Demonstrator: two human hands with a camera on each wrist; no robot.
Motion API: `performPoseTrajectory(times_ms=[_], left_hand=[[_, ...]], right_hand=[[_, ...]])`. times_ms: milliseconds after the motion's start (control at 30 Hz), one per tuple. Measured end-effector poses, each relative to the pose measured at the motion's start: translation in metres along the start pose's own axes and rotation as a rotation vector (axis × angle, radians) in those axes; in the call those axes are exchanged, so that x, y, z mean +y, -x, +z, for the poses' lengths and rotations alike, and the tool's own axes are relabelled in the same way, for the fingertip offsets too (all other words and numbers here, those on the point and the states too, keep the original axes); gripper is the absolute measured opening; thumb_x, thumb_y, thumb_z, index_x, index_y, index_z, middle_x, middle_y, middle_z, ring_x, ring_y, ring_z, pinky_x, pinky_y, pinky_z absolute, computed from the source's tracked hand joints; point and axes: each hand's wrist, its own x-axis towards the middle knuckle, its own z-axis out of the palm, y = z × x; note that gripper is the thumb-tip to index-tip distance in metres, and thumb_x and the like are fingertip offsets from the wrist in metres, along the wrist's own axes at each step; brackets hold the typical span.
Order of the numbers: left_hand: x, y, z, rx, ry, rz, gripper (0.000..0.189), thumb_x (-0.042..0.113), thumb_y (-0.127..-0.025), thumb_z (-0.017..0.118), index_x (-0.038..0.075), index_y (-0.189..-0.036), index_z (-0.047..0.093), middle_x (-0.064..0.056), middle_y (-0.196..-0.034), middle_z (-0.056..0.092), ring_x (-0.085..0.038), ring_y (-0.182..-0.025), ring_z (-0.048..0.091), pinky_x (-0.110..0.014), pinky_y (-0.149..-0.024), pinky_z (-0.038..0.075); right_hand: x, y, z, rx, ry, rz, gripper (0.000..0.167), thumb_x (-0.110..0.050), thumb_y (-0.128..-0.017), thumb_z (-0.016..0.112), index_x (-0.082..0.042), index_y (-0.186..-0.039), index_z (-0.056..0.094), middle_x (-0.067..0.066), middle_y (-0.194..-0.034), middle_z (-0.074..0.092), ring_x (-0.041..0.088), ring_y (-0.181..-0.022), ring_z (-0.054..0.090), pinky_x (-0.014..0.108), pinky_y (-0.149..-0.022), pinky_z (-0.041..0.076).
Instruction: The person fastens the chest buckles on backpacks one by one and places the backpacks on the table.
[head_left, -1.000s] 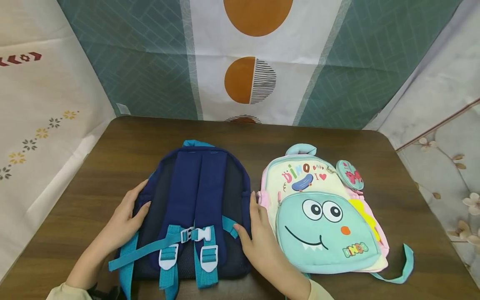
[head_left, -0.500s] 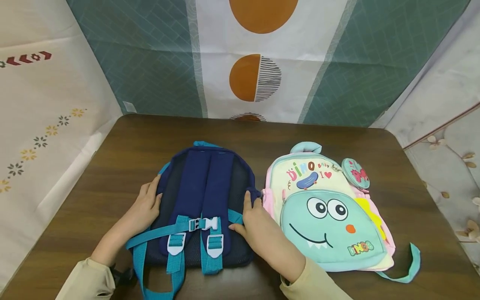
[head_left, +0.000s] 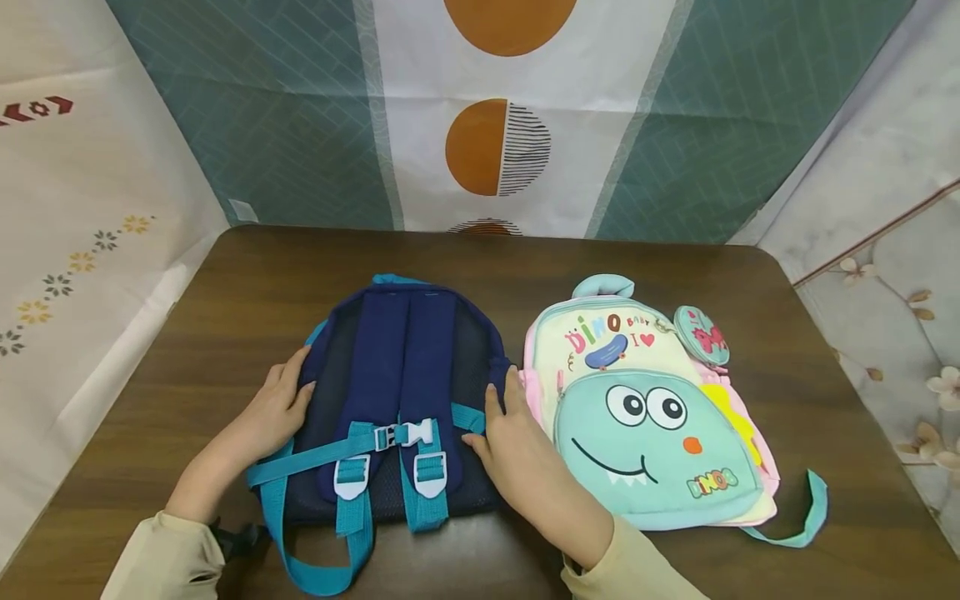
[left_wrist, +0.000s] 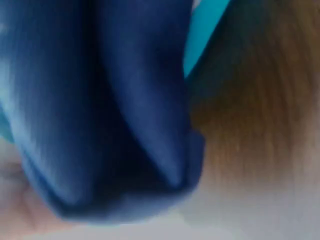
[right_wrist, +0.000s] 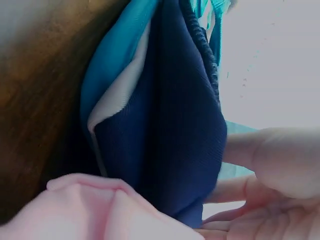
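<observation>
"Which step is in hand?"

"Positioning, I'd judge. The navy backpack [head_left: 431, 358] lies straps-up on the left half of the table [head_left: 795, 417], and a hand sits at each side of it."

"Gripping it?"

"More touching than gripping. The left hand [head_left: 270, 412] rests along the left edge, fingers loosely extended, thumb spread apart from them. The right hand [head_left: 525, 450] does likewise opposite, its thumb and fingers stretched against the side. (The left wrist view is mostly blurred navy cloth, so the head view settles that one.)"

"What would the next move call for?"

"Even pressure from both sides, I think, if the bag is to be turned or slid straight. The teal loop [head_left: 322, 579] trailing at the near end could snag under it. The white buckle [head_left: 417, 432] looks fastened."

"Anything inside?"

"Can't tell; its front faces down. In the right wrist view the side fabric gapes, showing pale lining, but no contents."

"And the dinosaur backpack [head_left: 675, 467]?"

"It lies face up, just beside the right hand. Its front pocket appears closed, so whatever it holds is hidden, as with the round tag [head_left: 702, 335] at its upper corner, if that's a pouch at all."
</observation>
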Motion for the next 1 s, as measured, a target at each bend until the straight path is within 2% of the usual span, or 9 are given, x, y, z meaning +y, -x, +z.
performPoseTrajectory(times_ms=[100, 200, 267, 333, 400, 567, 700, 900, 1000], left_hand=[[-0.005, 0.005, -0.01, 0.022, -0.039, 0.032, 0.056, 0.018, -0.101, 0.038, -0.007, -0.145, 0.015, -0.039, -0.133, 0.025, -0.054, -0.12, 0.028, -0.066, -0.094, 0.027], [-0.005, 0.011, -0.019, 0.1, -0.081, 0.092, 0.055, 0.022, -0.099, 0.046, -0.006, -0.142, 0.028, -0.035, -0.135, 0.028, -0.055, -0.121, 0.027, -0.068, -0.092, 0.023], [0.001, 0.014, -0.024, 0.146, -0.077, 0.14, 0.054, 0.024, -0.097, 0.051, -0.003, -0.141, 0.034, -0.031, -0.137, 0.031, -0.053, -0.121, 0.029, -0.068, -0.09, 0.024], [0.011, 0.018, -0.025, 0.15, -0.039, 0.181, 0.054, 0.025, -0.095, 0.055, 0.002, -0.14, 0.038, -0.027, -0.139, 0.033, -0.05, -0.123, 0.029, -0.068, -0.091, 0.025], [0.025, 0.022, -0.023, 0.111, -0.007, 0.225, 0.056, 0.028, -0.092, 0.059, 0.006, -0.14, 0.04, -0.021, -0.14, 0.035, -0.046, -0.126, 0.03, -0.068, -0.092, 0.026], [0.054, 0.029, -0.005, -0.069, -0.027, 0.327, 0.065, 0.046, -0.085, 0.063, 0.015, -0.139, 0.045, -0.011, -0.143, 0.038, -0.041, -0.129, 0.033, -0.066, -0.094, 0.03], [0.064, 0.031, 0.008, -0.138, -0.073, 0.353, 0.065, 0.05, -0.081, 0.066, 0.016, -0.134, 0.051, -0.007, -0.139, 0.044, -0.035, -0.127, 0.04, -0.061, -0.095, 0.035], [0.069, 0.022, 0.017, -0.09, -0.124, 0.411, 0.048, 0.029, -0.073, 0.08, 0.013, -0.116, 0.064, 0.001, -0.114, 0.061, -0.021, -0.105, 0.058, -0.041, -0.087, 0.049], [0.073, 0.019, 0.019, -0.09, -0.104, 0.39, 0.046, 0.022, -0.072, 0.081, 0.013, -0.113, 0.065, 0.002, -0.108, 0.063, -0.018, -0.098, 0.06, -0.035, -0.08, 0.052]], right_hand=[[0.0, 0.003, -0.013, -0.027, -0.054, -0.038, 0.063, -0.036, -0.087, 0.065, 0.005, -0.132, 0.049, 0.029, -0.144, 0.031, 0.039, -0.132, 0.034, 0.04, -0.093, 0.046], [0.003, 0.003, -0.027, -0.054, -0.132, -0.047, 0.062, -0.04, -0.086, 0.064, -0.005, -0.135, 0.05, 0.019, -0.146, 0.034, 0.035, -0.132, 0.037, 0.045, -0.098, 0.041], [0.005, 0.001, -0.033, -0.061, -0.189, -0.041, 0.059, -0.041, -0.085, 0.065, -0.011, -0.134, 0.051, 0.013, -0.145, 0.038, 0.031, -0.131, 0.039, 0.046, -0.101, 0.039], [0.007, -0.001, -0.034, -0.071, -0.259, -0.029, 0.056, -0.04, -0.085, 0.066, -0.014, -0.133, 0.053, 0.009, -0.143, 0.043, 0.029, -0.13, 0.041, 0.046, -0.101, 0.038], [0.007, -0.003, -0.031, -0.074, -0.359, -0.038, 0.054, -0.038, -0.084, 0.067, -0.015, -0.132, 0.055, 0.006, -0.138, 0.048, 0.025, -0.128, 0.044, 0.044, -0.101, 0.039], [0.001, -0.009, -0.007, -0.069, -0.551, -0.152, 0.051, -0.033, -0.081, 0.072, -0.013, -0.126, 0.059, 0.001, -0.123, 0.06, 0.018, -0.108, 0.058, 0.036, -0.09, 0.049], [-0.011, -0.014, 0.011, -0.082, -0.509, -0.21, 0.048, -0.031, -0.082, 0.072, -0.011, -0.124, 0.061, 0.0, -0.113, 0.062, 0.013, -0.097, 0.059, 0.027, -0.082, 0.05], [-0.024, -0.023, 0.021, -0.043, -0.401, -0.174, 0.042, -0.026, -0.079, 0.075, -0.01, -0.117, 0.065, 0.001, -0.104, 0.062, 0.012, -0.09, 0.058, 0.018, -0.074, 0.049], [-0.025, -0.026, 0.02, -0.037, -0.376, -0.147, 0.035, -0.023, -0.078, 0.077, -0.009, -0.11, 0.068, 0.001, -0.098, 0.062, 0.012, -0.086, 0.058, 0.019, -0.072, 0.049]])
